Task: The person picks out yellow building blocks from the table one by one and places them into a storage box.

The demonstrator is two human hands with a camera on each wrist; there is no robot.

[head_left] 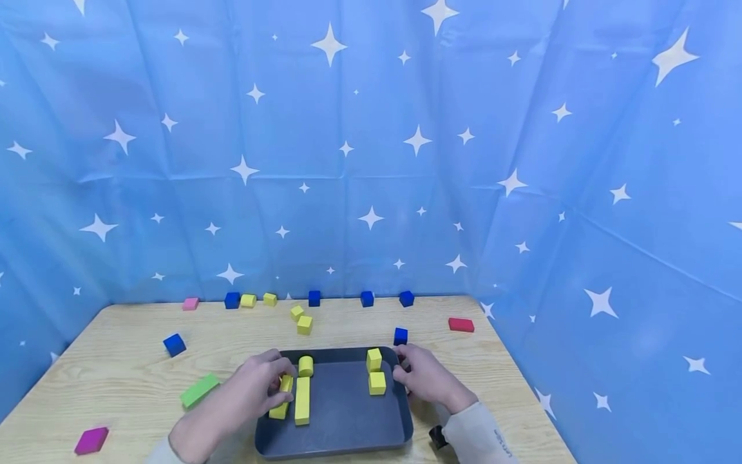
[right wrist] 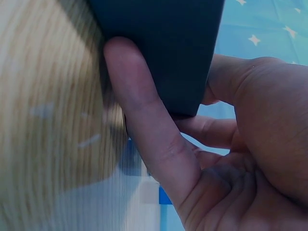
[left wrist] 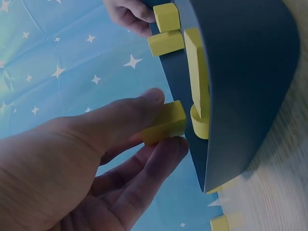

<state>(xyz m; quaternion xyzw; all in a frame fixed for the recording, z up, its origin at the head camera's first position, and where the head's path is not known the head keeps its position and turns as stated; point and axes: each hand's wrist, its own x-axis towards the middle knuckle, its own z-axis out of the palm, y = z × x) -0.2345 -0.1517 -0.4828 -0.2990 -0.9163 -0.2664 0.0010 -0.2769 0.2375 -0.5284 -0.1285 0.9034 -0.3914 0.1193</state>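
Note:
A dark grey tray [head_left: 342, 419] sits on the table before me. My left hand [head_left: 246, 390] pinches a yellow block [left wrist: 166, 122] between thumb and fingers at the tray's left side. Beside that block, inside the tray, lie a long yellow block [head_left: 302, 401] and a yellow cylinder [head_left: 305, 366]. Two more yellow blocks, one farther back [head_left: 373, 359] and one nearer cube [head_left: 377, 383], stand near the right wall. My right hand [head_left: 429, 379] grips the tray's right side; in the right wrist view one finger [right wrist: 149, 115] lies along the outer wall.
Left of the tray are a green block [head_left: 199, 390], a blue cube [head_left: 174, 345] and a magenta block [head_left: 91, 441]. Behind it stand a yellow cube [head_left: 304, 325] and a blue cube [head_left: 400, 336]. A red block [head_left: 461, 325] lies back right. Several small blocks line the curtain [head_left: 371, 161].

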